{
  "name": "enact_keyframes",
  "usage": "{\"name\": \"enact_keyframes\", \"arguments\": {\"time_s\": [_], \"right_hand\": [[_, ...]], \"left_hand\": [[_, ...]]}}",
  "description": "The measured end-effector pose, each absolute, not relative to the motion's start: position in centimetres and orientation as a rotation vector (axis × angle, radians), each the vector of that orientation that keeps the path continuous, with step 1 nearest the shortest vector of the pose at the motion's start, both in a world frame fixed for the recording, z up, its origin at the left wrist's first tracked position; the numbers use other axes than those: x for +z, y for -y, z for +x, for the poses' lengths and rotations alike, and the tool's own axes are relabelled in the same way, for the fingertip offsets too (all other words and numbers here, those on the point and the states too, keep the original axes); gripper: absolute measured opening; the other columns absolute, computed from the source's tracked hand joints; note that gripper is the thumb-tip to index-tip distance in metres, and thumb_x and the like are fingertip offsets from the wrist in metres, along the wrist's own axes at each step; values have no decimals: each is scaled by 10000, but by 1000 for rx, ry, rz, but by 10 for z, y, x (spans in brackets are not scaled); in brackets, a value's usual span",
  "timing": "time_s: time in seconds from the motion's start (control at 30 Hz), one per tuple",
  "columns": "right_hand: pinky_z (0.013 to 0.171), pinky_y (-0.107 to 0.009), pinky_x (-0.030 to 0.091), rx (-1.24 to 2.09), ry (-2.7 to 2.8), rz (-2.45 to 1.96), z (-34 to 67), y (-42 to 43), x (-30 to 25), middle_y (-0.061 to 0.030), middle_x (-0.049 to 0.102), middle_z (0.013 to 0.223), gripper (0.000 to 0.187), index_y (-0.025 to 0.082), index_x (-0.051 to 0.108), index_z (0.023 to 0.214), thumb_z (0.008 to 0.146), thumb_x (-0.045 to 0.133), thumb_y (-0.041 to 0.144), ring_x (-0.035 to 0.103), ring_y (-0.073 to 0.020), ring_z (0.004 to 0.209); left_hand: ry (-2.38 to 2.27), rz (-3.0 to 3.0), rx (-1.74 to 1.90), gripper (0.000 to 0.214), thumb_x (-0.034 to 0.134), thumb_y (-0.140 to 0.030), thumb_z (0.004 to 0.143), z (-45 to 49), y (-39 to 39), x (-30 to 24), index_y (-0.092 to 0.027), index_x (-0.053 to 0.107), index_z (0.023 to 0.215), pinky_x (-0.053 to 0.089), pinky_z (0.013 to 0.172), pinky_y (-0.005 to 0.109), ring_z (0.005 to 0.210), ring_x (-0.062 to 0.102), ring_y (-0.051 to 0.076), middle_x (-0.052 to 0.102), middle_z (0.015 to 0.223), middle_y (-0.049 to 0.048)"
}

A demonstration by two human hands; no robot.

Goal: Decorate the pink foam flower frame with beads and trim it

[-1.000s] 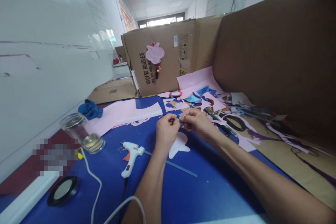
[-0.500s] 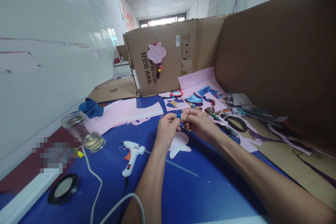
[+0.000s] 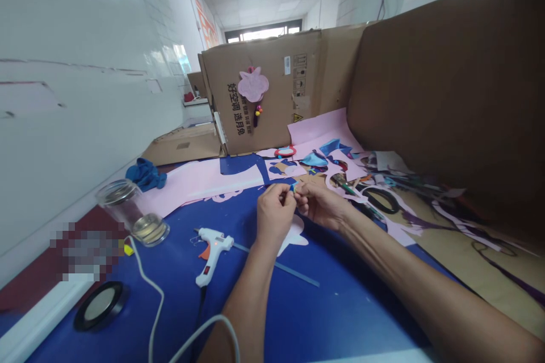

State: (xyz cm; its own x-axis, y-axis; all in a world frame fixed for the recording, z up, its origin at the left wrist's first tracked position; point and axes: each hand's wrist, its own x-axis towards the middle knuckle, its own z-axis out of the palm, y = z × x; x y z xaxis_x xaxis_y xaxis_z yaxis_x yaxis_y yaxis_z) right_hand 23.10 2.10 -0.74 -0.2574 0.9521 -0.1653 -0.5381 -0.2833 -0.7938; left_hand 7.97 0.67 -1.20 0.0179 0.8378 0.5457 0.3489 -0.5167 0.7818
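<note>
My left hand (image 3: 276,210) and my right hand (image 3: 319,204) meet over the middle of the blue table, fingertips pinched together. Between them is a small blue piece (image 3: 293,188), mostly covered by the fingers; its kind does not show. Both hands grip it. Below them on the table lies a pink flower-shaped cutout (image 3: 294,237), partly hidden by my left hand. A white hot glue gun (image 3: 213,252) rests left of my left forearm, with a clear glue stick (image 3: 293,273) on the table behind it.
A glass jar (image 3: 131,212), a blue cloth (image 3: 146,174) and a black tape roll (image 3: 100,305) are at left. Pink sheets (image 3: 204,178) and scraps lie along the back. A cardboard box (image 3: 272,96) bears a pink flower ornament (image 3: 253,86). A white cable (image 3: 159,295) runs in front.
My left hand has turned slightly, its back now facing up more, and the fingers of both hands have closed further round the small blue piece. The glue gun has stayed in place.
</note>
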Motion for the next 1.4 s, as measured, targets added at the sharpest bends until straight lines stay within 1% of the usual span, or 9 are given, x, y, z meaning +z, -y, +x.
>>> {"name": "enact_keyframes", "arguments": {"time_s": [0.27,0.37,0.47,0.57,0.63,0.8,1.0,1.2,1.4], "right_hand": [[468,-194,443,1599,934,-832,226,-17,-4,28,620,642,167,195,660,737,646,799,203,491,-83,506],[503,-231,440,1248,1238,-930,226,-13,-3,53,606,652,217,216,674,913,736,789,266,542,-121,540],[645,-290,508,729,1611,-965,227,-9,-4,12,689,798,250,231,709,1063,816,705,196,646,-180,709],[824,-343,532,264,1858,-885,229,-7,-8,-51,745,980,252,235,734,1048,869,629,92,694,-227,930],[837,-347,530,107,1937,-844,231,-8,-10,-66,743,985,241,236,732,1047,926,600,75,695,-235,949],[832,-362,542,18,1944,-869,235,-12,-12,-78,766,980,211,242,740,1074,1009,581,119,713,-251,926],[862,-389,557,57,1887,-935,235,-14,-12,-86,807,982,188,229,768,1019,1009,601,145,750,-274,946],[861,-386,546,31,1927,-933,235,-13,-12,-87,791,974,193,228,741,1018,1024,569,141,735,-265,941],[800,-356,509,-1,1940,-926,233,-10,-14,-98,752,925,181,209,673,980,1031,524,121,701,-250,869]], "left_hand": [[-1265,1799,1549,108,647,-162,809,81,-7,-9,-234,694,744,444,688,257,676,594,163,677,729,2],[-1319,1683,1476,75,646,-205,790,78,-13,-10,-221,688,730,433,639,253,620,571,153,645,650,-15],[-1350,1563,1381,73,639,-227,757,75,-18,-11,-206,700,724,429,601,253,585,575,151,638,609,-18],[-1348,1473,1342,68,627,-220,707,72,-19,-9,-202,688,685,420,560,247,534,571,140,631,582,-23],[-1325,1438,1333,62,624,-221,688,71,-18,-8,-202,679,665,425,543,245,509,572,136,622,570,-28],[-1258,1420,1360,91,654,-257,722,73,-18,-6,-195,719,737,452,554,243,521,590,132,658,623,-19],[-1236,1523,1407,109,691,-287,784,75,-19,-10,-187,730,803,463,606,250,606,604,147,682,685,4],[-1282,1668,1485,74,669,-228,803,76,-15,-11,-213,726,759,457,677,251,697,632,170,695,709,13],[-1336,1713,1496,96,646,-208,811,80,-13,-14,-215,713,741,436,679,258,653,591,161,653,656,-9]]}}
